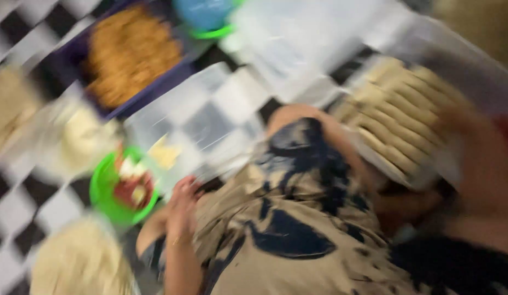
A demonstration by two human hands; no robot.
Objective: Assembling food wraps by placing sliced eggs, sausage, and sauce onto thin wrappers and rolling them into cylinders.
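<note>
Blurring hides most small things. One hand [183,210] rests on a knee in patterned cloth [298,218], just beside a green bowl [103,196] of food; its fingers look bent. The other hand is too smeared to tell.

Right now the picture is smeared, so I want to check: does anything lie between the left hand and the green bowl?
Nothing visible does. The left hand rests just right of the green bowl, with only checkered floor between.

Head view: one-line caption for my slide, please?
Blurred look down: left hand beside green bowl, near clear container on checkered floor.
</note>
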